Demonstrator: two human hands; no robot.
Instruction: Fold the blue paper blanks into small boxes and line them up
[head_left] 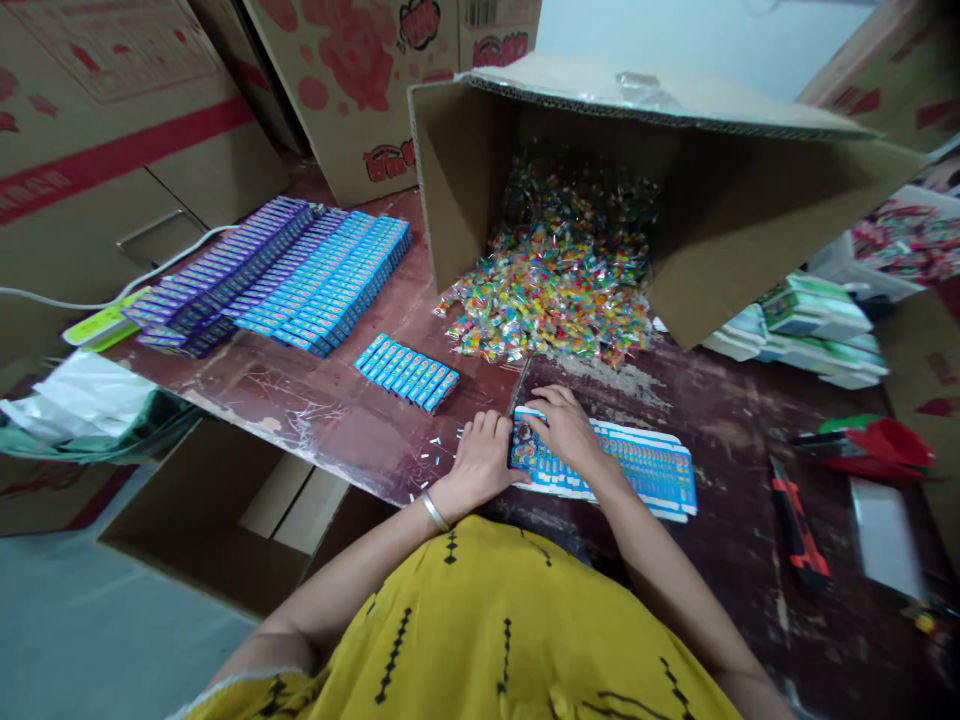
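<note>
A row of flat blue cardboard cartons (649,468) lies fanned out in front of me, each overlapping the one behind. At its left end my left hand (481,458) presses bent fingers to the edge of the front carton (523,448), thumb along its lower corner. My right hand (568,432) reaches over the same carton from the right, its thumb and fingers closed at the upper part. The fingertips are partly hidden. Beyond my left hand stands a short row of small filled blue boxes (407,372). Small white bits lie by my left wrist.
A tipped cardboard box (682,230) spills wrapped colourful candies (555,300) onto the table. Rows of blue boxes (330,280) and purple boxes (225,260) stand at the left. A red-black utility knife (801,530) lies right; an open carton (217,500) sits below the edge.
</note>
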